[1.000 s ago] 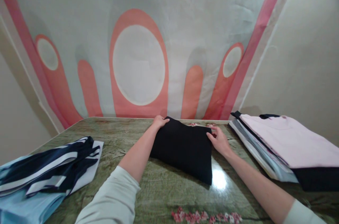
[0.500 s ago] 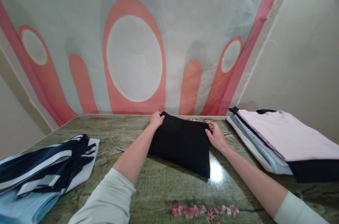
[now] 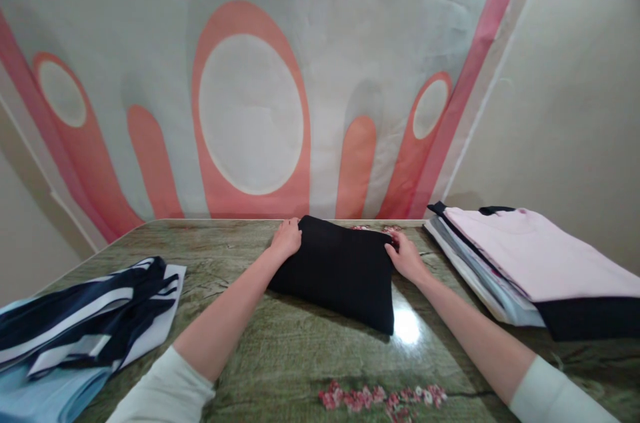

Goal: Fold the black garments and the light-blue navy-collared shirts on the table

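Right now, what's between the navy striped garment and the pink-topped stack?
Head view: the black cloth, left hand and right hand at its far corners.

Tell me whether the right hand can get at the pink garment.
Probably yes: the pink garment lies uncovered atop its stack, though the right hand touches the black cloth.
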Tool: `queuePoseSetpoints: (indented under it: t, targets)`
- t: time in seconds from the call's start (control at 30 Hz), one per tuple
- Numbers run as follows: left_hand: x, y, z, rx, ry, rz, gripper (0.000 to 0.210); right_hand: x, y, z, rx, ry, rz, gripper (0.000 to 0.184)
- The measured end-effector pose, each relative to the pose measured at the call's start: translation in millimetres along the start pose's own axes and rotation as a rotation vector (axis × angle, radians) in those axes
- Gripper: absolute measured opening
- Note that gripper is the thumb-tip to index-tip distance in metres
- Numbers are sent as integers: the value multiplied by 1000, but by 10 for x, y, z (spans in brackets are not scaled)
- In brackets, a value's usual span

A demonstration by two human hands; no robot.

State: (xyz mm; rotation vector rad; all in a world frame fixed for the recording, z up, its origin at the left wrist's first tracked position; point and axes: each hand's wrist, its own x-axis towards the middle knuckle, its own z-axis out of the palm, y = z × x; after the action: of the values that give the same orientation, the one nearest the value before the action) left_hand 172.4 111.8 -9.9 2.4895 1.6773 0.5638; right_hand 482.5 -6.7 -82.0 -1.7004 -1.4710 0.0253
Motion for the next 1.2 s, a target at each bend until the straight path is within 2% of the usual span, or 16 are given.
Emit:
queuePoseSetpoints:
  t: [0.07,0.1,0.13,0.2,0.27,0.37,0.47,0.63,0.77,0.87,0.97,1.1,1.2]
  targets:
    - [-241,151,-93,16,0,65,40,12,-4,-14,12,-43,-5,37]
    - [-396,257,-134,29,-14,162,42,18,-6,-22,23,-57,-2,36]
    - [-567,376,-170,25,-53,268,42,24,-6,-30,40,-70,6,36]
    - [-922,624,-216,-11,-203,471,47,31,-8,-50,87,-91,31,35]
    - [-1226,828,-231,-38,-303,627,52,32,-14,-79,141,-113,48,34]
    - [-1459,952,-229,-27,-319,703,54,29,-36,-146,200,-141,59,31]
    - [-1435,861,-264,-1,-333,768,52,35,-55,-220,187,-119,83,28]
    - [-1192,484,-424,-51,-455,898,44,26,-101,-277,175,-68,93,27]
    - [-1042,298,-519,-159,-487,802,41,-19,-226,-289,218,-145,-5,28]
    - [-1071,384,-529,-142,-377,713,40,-43,-318,-301,225,-240,-70,29]
    - [-1223,568,-471,-90,-261,682,44,-48,-346,-301,232,-288,-89,31]
    - [-1397,677,-344,10,-282,723,65,-53,-342,-296,240,-257,-85,35]
    - [-1417,649,-301,68,-306,744,65,-82,-398,-301,217,-254,-194,38]
